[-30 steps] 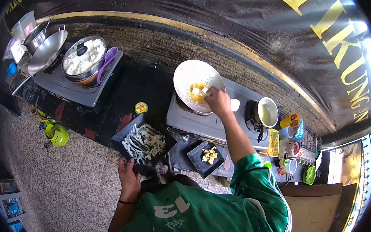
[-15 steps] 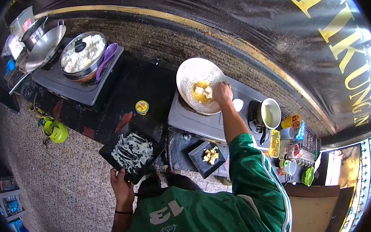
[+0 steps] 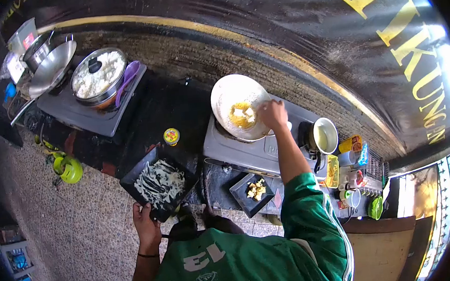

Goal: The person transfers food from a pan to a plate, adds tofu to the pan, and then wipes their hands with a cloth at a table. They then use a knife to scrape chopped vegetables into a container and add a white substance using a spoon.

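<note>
My left hand (image 3: 146, 220) grips the near corner of a black square plate (image 3: 185, 190), thumb on top. White, wet batter (image 3: 159, 182) is smeared over the plate. My right hand (image 3: 274, 115) is over the right rim of a pale wok (image 3: 227, 95) on the stove; its fingers are blurred, so I cannot make out whether they hold anything. In the wok, several pale chunks (image 3: 243, 111) lie in bubbling yellow oil. Below the stove's front edge, a second black square plate (image 3: 245, 199) holds fried golden pieces (image 3: 256, 190).
Right of the wok, a small white pot (image 3: 325, 135) sits on the stove (image 3: 257, 151), with packets and cups beyond. At left, a lidded pan of rice (image 3: 98, 76) with a purple ladle (image 3: 127, 83) occupies another stove. A small yellow tub (image 3: 172, 136) stands on the black counter.
My right hand has drawn back from above the oil to the wok's right rim. The left hand and its plate have hardly moved. The view has shifted slightly.
</note>
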`<state>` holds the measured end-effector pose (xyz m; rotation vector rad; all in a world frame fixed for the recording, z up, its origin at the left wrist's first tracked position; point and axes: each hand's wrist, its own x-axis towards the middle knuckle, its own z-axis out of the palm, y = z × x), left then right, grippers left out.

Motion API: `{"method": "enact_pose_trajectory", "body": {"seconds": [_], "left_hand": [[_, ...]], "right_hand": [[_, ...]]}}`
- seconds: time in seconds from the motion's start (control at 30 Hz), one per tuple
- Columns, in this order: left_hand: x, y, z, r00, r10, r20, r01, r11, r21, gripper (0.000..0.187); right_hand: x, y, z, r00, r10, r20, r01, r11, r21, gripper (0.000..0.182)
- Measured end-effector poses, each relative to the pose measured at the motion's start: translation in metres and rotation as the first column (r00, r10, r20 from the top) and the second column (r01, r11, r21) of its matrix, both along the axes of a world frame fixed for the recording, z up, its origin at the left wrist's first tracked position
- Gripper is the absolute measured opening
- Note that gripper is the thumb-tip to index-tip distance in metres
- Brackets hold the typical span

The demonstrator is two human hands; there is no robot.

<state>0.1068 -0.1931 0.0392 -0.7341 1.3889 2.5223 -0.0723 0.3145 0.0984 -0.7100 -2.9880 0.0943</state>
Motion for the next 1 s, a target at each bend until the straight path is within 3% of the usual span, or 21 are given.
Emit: {"method": "enact_pose_trajectory", "body": {"seconds": [0.03,0.07,0.1,0.13,0.23,0.3,0.37,0.4,0.43,0.5,0.57,0.6,0.7,0.73,0.77,0.8,0.83,0.87,0.9,1.0], "left_hand": [[0.001,-0.002,0.0,1.0,-0.003,0.007,0.003,1.0,0.015,0.015],[0.001,-0.006,-0.001,1.0,0.001,0.013,-0.001,1.0,0.028,0.016],[0.002,-0.008,-0.006,0.999,0.027,0.026,-0.027,0.999,0.018,0.016],[0.002,-0.009,-0.016,0.999,0.036,0.014,-0.036,0.999,0.023,0.017],[0.005,-0.012,-0.04,0.994,0.077,0.076,-0.077,0.997,-0.006,0.018],[0.004,-0.016,-0.083,0.995,0.053,0.087,-0.049,0.998,-0.047,0.02],[-0.002,-0.017,-0.131,0.992,0.023,0.125,-0.016,0.999,-0.051,0.024],[-0.002,-0.02,-0.169,0.994,0.007,0.106,-0.004,1.0,-0.027,0.027],[-0.006,-0.011,-0.167,0.998,0.041,0.038,-0.043,0.997,0.061,0.03],[-0.013,0.001,-0.133,0.966,0.048,0.253,-0.041,0.999,-0.031,0.032],[-0.01,-0.001,-0.141,0.952,-0.014,0.305,0.009,1.0,0.015,0.032],[-0.015,-0.003,-0.146,0.94,-0.06,0.337,0.041,0.997,0.062,0.032],[-0.017,-0.003,-0.168,0.896,0.022,0.443,0.015,0.997,-0.08,0.029],[-0.014,-0.004,-0.185,0.899,0.053,0.435,-0.021,0.997,-0.077,0.03],[-0.016,-0.024,-0.233,0.899,0.023,0.437,0.006,0.998,-0.066,0.03],[-0.009,-0.034,-0.278,0.944,-0.032,0.328,0.077,0.989,-0.126,0.033],[-0.01,-0.016,-0.26,0.973,-0.093,0.213,0.134,0.973,-0.189,0.036],[-0.019,-0.012,-0.241,0.911,-0.031,0.411,0.072,0.994,-0.085,0.045],[-0.024,-0.006,-0.243,0.914,-0.049,0.403,0.087,0.993,-0.076,0.045],[-0.035,0.008,-0.243,0.848,0.175,0.5,-0.153,0.984,-0.085,0.042]], "right_hand": [[0.001,-0.005,0.008,0.998,-0.017,-0.054,0.016,1.0,-0.016,0.031],[0.005,-0.003,0.01,0.97,0.067,-0.233,-0.076,0.997,-0.033,0.023],[0.014,-0.012,0.017,0.943,0.009,-0.333,-0.033,0.997,-0.066,0.029],[0.028,-0.036,0.042,0.893,0.04,-0.448,-0.103,0.988,-0.116,0.025],[0.055,-0.1,0.072,0.79,0.052,-0.611,-0.233,0.947,-0.22,0.022],[0.07,-0.148,0.053,0.658,-0.02,-0.752,-0.503,0.732,-0.46,0.023],[0.082,-0.203,0.016,0.622,-0.063,-0.78,-0.699,0.404,-0.59,0.024],[0.089,-0.216,-0.013,0.651,0.131,-0.748,-0.701,0.483,-0.525,0.022],[0.097,-0.238,-0.051,0.761,0.107,-0.64,-0.63,0.359,-0.689,0.012],[0.1,-0.267,-0.141,0.781,0.55,-0.296,-0.61,0.57,-0.55,0.02],[0.119,-0.286,-0.139,0.705,0.697,0.132,-0.575,0.67,-0.47,0.059],[0.126,-0.295,-0.142,0.829,0.556,0.069,-0.465,0.752,-0.468,0.062],[0.138,-0.291,-0.131,0.913,0.405,0.044,-0.312,0.763,-0.566,0.058],[0.143,-0.289,-0.122,0.919,0.393,-0.002,-0.333,0.775,-0.537,0.053],[0.147,-0.283,-0.122,0.93,0.368,0.004,-0.31,0.789,-0.53,0.053],[0.15,-0.275,-0.121,0.926,0.377,-0.009,-0.321,0.776,-0.543,0.051],[0.153,-0.266,-0.121,0.921,0.388,-0.024,-0.335,0.762,-0.554,0.05],[0.158,-0.259,-0.125,0.928,0.371,-0.039,-0.334,0.781,-0.527,0.047],[0.164,-0.252,-0.125,0.933,0.356,-0.042,-0.326,0.792,-0.517,0.047],[0.179,-0.231,-0.121,0.94,0.339,-0.048,-0.304,0.762,-0.571,0.05]]}}
